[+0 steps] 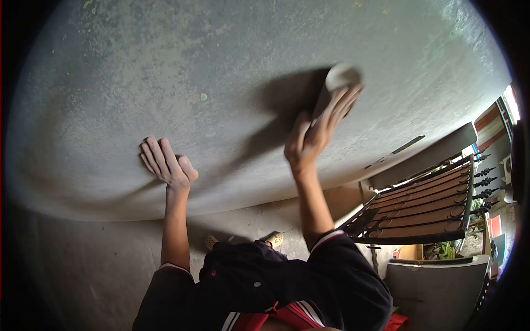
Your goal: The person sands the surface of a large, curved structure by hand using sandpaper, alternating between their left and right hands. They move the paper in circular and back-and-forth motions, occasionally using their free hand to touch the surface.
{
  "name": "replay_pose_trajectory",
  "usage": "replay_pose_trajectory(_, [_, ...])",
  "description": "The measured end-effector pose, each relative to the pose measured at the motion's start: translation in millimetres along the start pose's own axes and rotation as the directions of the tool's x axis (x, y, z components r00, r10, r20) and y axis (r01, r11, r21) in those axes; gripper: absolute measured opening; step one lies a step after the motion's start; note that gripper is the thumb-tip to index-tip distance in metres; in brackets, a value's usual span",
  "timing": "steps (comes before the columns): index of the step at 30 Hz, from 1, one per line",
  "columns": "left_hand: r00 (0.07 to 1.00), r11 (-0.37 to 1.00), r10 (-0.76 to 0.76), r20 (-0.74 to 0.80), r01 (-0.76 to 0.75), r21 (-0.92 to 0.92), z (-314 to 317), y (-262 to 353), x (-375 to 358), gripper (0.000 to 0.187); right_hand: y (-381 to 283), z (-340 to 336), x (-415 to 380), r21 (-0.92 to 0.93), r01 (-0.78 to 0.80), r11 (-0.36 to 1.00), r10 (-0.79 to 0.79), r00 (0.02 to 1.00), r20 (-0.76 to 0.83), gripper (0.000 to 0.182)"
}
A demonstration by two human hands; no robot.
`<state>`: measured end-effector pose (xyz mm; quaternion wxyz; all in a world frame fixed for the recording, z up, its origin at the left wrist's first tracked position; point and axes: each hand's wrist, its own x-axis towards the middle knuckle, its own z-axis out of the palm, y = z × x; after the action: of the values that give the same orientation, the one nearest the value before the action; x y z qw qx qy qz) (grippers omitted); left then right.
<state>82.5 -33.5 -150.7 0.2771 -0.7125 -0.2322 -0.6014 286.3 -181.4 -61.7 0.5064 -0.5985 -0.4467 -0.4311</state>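
A large grey wall point(221, 71), mottled with pale scuffs and small flecks, fills the upper view. My left hand point(167, 164) lies flat against it, fingers stretched out and thumb apart, holding nothing. Farther right and higher up, my right hand point(326, 122) is wrapped around a grey cylinder with a pale round end point(343, 75). The cylinder is close to the wall and casts a dark shadow to its left. Its exact kind is blurred, and the fingers partly hide it.
On the right stands a metal gate point(419, 201) with spiked bars and brown panels, swung open beside a low grey wall point(436, 287). Green plants point(444, 251) show behind the gate. The concrete floor point(110, 248) lies below, with my shoes point(274, 239) on it.
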Motion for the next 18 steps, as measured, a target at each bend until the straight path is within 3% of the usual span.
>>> replay_pose_trajectory(3, [0.999, 1.000, -0.019, -0.028, 0.019, -0.012, 0.9, 0.5, 1.2, 0.050, -4.0, 3.9, -86.6, 0.028, -0.119, 0.992, 0.114, 0.981, 0.154, 0.056])
replay_pose_trajectory(7, [0.999, 1.000, 0.020, 0.028, -0.020, 0.000, -1.4, -0.3, 2.2, 0.051, 0.4, -0.4, -6.8, 0.053, 0.014, 0.999, -0.014, 1.000, 0.004, 0.055])
replay_pose_trajectory(10, [1.000, 1.000, -0.004, 0.022, 0.004, 0.001, -0.5, 3.4, 2.8, 0.051, 5.9, -1.4, 17.2, 0.000, 0.003, 1.000, -0.003, 1.000, 0.008, 0.056])
replay_pose_trajectory(12, [1.000, 1.000, -0.024, 0.008, 0.024, -0.001, -0.9, 4.0, 3.6, 0.051, 6.1, 3.9, -39.3, -0.029, -0.016, 0.999, 0.017, 0.999, 0.031, 0.055])
replay_pose_trajectory(14, [0.999, 0.999, -0.032, -0.008, 0.032, -0.015, 1.3, 4.4, 4.1, 0.051, 4.9, 7.4, -106.1, 0.020, -0.095, 0.995, 0.089, 0.976, 0.199, 0.058])
replay_pose_trajectory(18, [0.999, 0.999, -0.033, -0.011, 0.033, -0.009, 2.6, 5.4, 2.2, 0.051, 4.3, 1.9, 1.0, 0.001, 0.037, 0.999, -0.037, 0.999, -0.026, 0.052])
